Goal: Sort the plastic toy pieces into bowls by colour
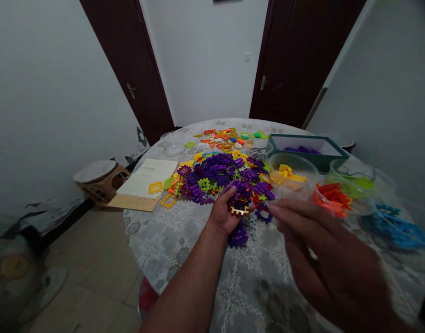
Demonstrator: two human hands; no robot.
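My left hand [225,213] is closed around several purple plastic building pieces [243,190], with a yellow toothed piece [240,211] at their near edge. It is held at the front of a large mixed pile of interlocking pieces [217,169], mostly purple. Just below it on the cloth lies a purple stack of flat pieces [238,235]. To the right, my right hand [323,249] hangs above the table, in front of the plastic tubs. Motion smears it, and whether its fingertips hold anything does not show.
Clear tubs hold yellow pieces [287,175], red-orange pieces [332,198] and blue pieces [399,226]. Behind them stands a dark green box [309,159] with purple pieces inside. Orange pieces [224,138] lie at the back. An open notebook [143,178] lies at left on the round table [177,252].
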